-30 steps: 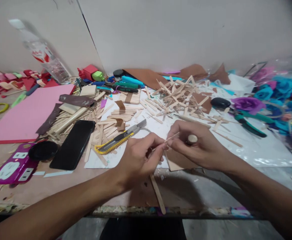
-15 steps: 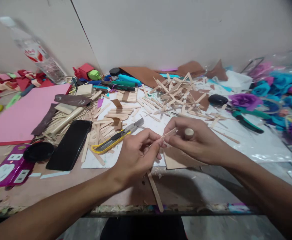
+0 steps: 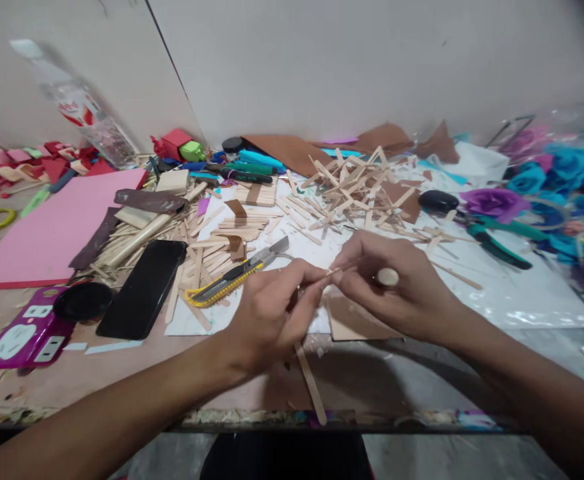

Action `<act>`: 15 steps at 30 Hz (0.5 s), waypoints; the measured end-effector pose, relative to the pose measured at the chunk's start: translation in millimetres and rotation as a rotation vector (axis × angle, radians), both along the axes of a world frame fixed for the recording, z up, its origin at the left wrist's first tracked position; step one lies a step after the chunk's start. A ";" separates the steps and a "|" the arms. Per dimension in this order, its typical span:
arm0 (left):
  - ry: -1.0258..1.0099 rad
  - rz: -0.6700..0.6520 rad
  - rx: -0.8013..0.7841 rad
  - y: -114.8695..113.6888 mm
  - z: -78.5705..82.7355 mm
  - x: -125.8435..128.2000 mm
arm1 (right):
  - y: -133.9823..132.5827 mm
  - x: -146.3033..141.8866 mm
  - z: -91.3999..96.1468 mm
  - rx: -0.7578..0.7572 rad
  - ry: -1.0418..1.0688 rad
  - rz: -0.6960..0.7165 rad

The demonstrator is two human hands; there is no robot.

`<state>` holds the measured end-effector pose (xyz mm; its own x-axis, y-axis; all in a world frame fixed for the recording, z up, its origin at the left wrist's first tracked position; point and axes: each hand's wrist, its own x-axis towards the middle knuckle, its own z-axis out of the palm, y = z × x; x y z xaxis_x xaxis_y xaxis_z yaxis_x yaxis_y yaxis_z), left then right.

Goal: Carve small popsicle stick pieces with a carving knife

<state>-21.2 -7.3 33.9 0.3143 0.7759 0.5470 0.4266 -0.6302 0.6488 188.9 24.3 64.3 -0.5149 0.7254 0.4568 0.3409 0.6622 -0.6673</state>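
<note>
Between my fingertips is a small piece of craft stick (image 3: 335, 270), mostly covered by the fingers. My left hand (image 3: 277, 310) pinches one end with thumb and forefinger. My right hand (image 3: 402, 277) is closed on the other end. A pale round end (image 3: 388, 277) of some rod-like thing sticks out of the right hand; the rest of it is hidden in the palm. Below the hands lies a flat tan board (image 3: 365, 320). Another craft stick (image 3: 312, 387) points toward the table's front edge. Left of my left hand rests a yellow utility knife (image 3: 237, 273), blade out.
A black phone (image 3: 142, 290) and a purple case (image 3: 25, 330) lie at left, near pink sheets (image 3: 67, 220). Loose and bent craft sticks (image 3: 352, 187) heap up behind the hands. Green-handled pliers (image 3: 499, 245) and crepe-paper flowers (image 3: 497, 202) are at right. A bottle (image 3: 87, 117) leans on the wall.
The piece of craft stick showed its length past the right fingers before; now it is turned and more covered. My hands have drawn slightly closer together. The view has shifted a little.
</note>
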 end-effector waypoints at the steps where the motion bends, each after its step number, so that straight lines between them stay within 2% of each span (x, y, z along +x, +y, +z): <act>1: 0.035 0.010 0.124 2.1 0.2 -2.5 | -0.6 0.6 0.0 0.073 0.008 0.012; 4: 0.069 -0.008 0.431 8.1 -1.5 -9.8 | -3.3 1.4 -0.5 0.229 0.047 0.051; 6: 0.059 -0.062 0.529 10.0 -3.8 -13.9 | -5.7 1.6 -1.1 0.281 0.056 0.070; 9: 0.101 -0.091 0.557 8.4 -5.9 -18.8 | -8.5 2.7 -2.4 0.323 0.039 0.072; 15: 0.129 -0.119 0.519 -0.3 -3.5 -20.7 | -8.3 4.4 -9.5 0.295 0.078 0.081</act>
